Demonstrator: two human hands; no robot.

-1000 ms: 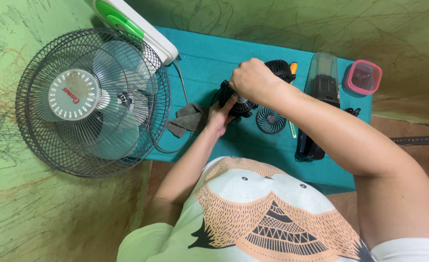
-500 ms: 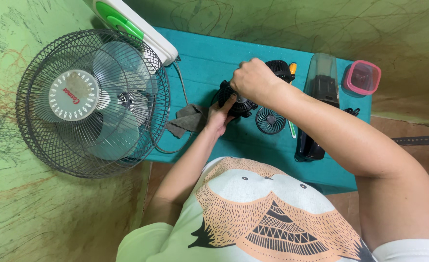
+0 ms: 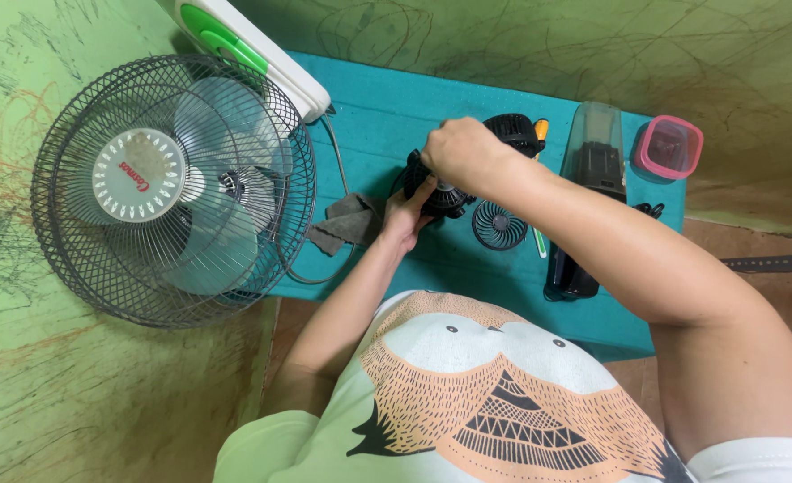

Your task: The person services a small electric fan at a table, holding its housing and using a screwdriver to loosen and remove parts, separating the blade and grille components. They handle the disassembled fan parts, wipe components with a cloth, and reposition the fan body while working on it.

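On the teal table point(image 3: 387, 116) my left hand point(image 3: 407, 215) grips a small black fan body point(image 3: 441, 199) from below. My right hand point(image 3: 464, 154) is closed over the top of the same black piece and hides most of it. Just to the right lies a small round black fan grille point(image 3: 499, 224), flat on the table. A second black fan part point(image 3: 514, 131) sits behind my right hand, partly hidden by it.
A large grey standing fan point(image 3: 168, 188) with a white and green base point(image 3: 248, 49) fills the left. A grey cloth point(image 3: 347, 219) lies beside my left hand. A black handheld vacuum point(image 3: 588, 192), an orange-handled screwdriver point(image 3: 541, 132) and a pink-lidded box point(image 3: 670, 148) lie at the right.
My hands have barely shifted on the small black fan body; nothing else has visibly moved.
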